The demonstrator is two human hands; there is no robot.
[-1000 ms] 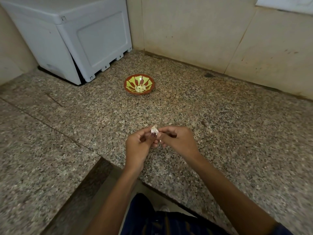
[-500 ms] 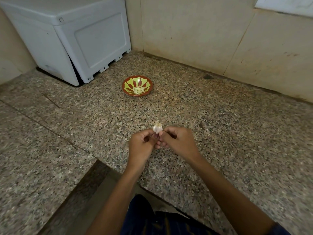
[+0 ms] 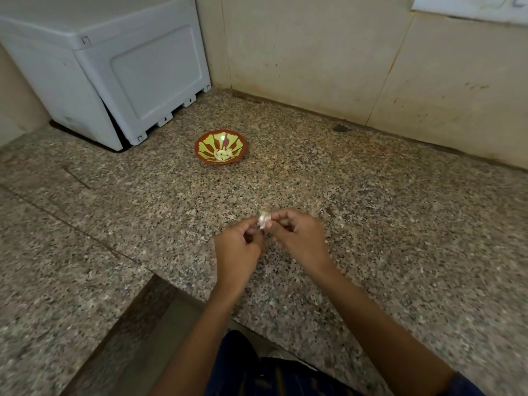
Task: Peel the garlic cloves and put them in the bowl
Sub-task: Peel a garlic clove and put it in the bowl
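- A garlic clove [image 3: 263, 219] is held between the two hands, above the speckled stone desk [image 3: 371, 195] and near its front edge; pale papery skin appears to stick out from it, though the detail is too blurred to be sure.
- The left hand [image 3: 237, 247] is curled, with thumb and forefinger closed near the lower side of the clove. It is judged to be pinching the clove or its skin, but the exact contact cannot be made out.
- The right hand [image 3: 297, 238] is also curled, its fingertips closed on the upper right side of the clove, apparently so that the skin can be pulled away while the clove is steadied from the other side.
- The clove is kept low over the desk, probably so that loose skin falls there rather than into the bowl.
- A red bowl with a yellow-green pattern [image 3: 220, 147] stands well apart from the hands, farther back on the desk. A small heap of pale peeled cloves [image 3: 223, 154] lies in its bottom, so part of the task is judged to be done.
- The step in hand is judged to be peeling; the clove has not yet been put in the bowl.
- A white plastic box [image 3: 114, 75] stands behind and to the left of the bowl, against the wall.
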